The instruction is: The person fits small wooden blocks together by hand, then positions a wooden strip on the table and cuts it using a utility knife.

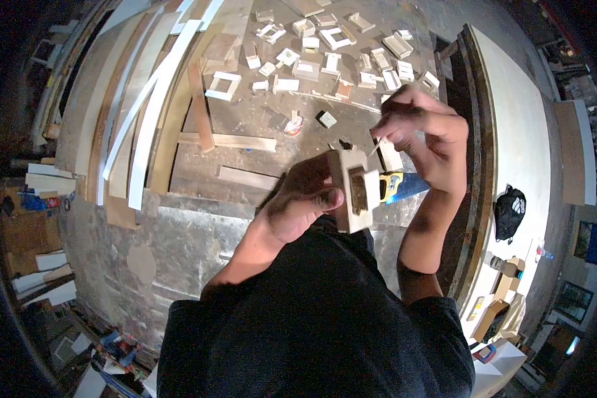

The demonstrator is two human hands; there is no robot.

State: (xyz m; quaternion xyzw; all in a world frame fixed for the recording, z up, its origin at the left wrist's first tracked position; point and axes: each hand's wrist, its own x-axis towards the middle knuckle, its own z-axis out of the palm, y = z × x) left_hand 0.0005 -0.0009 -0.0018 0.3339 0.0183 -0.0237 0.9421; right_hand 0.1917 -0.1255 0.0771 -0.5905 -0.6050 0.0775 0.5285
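My left hand [305,202] is wrapped around a small wooden box [348,192] with a rectangular recess in its face, held up before my chest. My right hand [426,129] is raised to the right of the box, apart from it, with its fingers pinched together. Motion blurs the right fingertips, and what they pinch is too small to make out. Below those fingertips a pale wooden block [390,156] shows in part. A handsaw [404,187] with a yellow handle and blue blade lies behind the box, partly hidden.
Several small wooden boxes and frames [338,38] are scattered over the far worktable. Long wooden strips [154,113] are piled at the left. Loose slats [249,177] and a small dark-sided block [326,119] lie nearer. On the right bench [517,132] sit a black bag [510,213] and cardboard boxes [497,305].
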